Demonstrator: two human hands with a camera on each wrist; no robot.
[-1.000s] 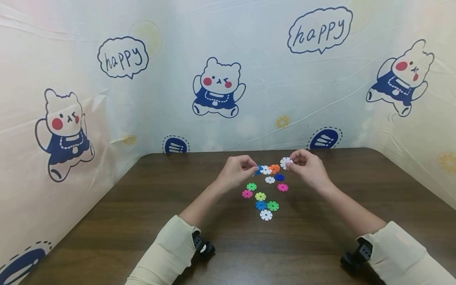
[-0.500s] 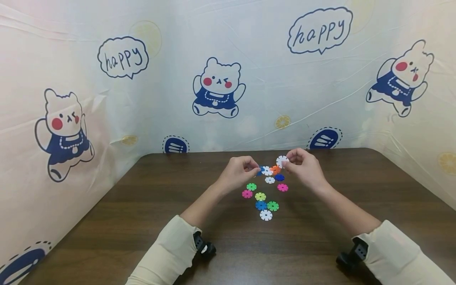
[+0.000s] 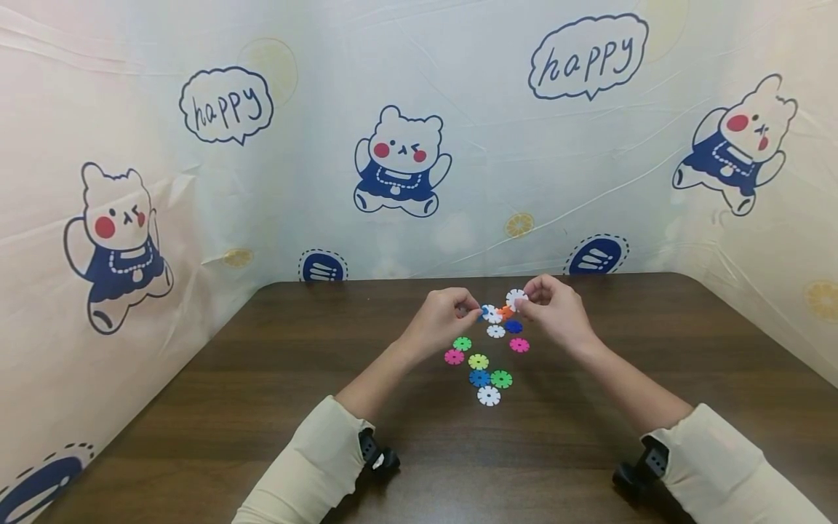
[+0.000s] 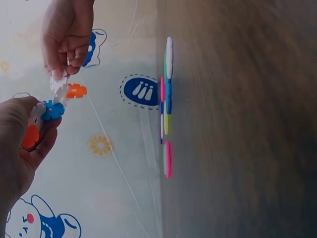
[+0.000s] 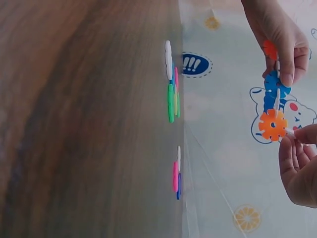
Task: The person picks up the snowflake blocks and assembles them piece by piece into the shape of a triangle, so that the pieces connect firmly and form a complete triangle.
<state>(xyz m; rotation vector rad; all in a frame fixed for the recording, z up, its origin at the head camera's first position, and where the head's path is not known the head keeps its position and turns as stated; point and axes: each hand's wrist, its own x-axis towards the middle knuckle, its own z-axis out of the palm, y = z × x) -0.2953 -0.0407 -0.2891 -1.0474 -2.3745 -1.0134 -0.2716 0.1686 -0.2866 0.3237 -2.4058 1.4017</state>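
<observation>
I am holding a short chain of plastic discs [image 3: 492, 314] up above the far part of the table [image 3: 275, 407], and it is running orange, white, blue, white, orange as far as I am making out. My left hand [image 3: 441, 319] is pinching it, thumb and fingers closing around the part by the blue disc [image 4: 53, 110]. My right hand [image 3: 556, 309] is gripping a white disc [image 3: 516, 299] by its edge between thumb and fingertips, and it is meeting the rim of the end orange disc [image 5: 272, 125]; with my fingers covering part of it, I can't be sure whether the slots are already locking.

So five pieces are looking joined, with this sixth one probably being fitted. Nine are lying loose: two white, two green, two pink, one yellow, one blue and one dark blue [image 3: 513, 327]. Nothing is serving as a container; the loose discs [image 3: 479, 362] are lying flat on the bare wood, below and nearer me than the chain
</observation>
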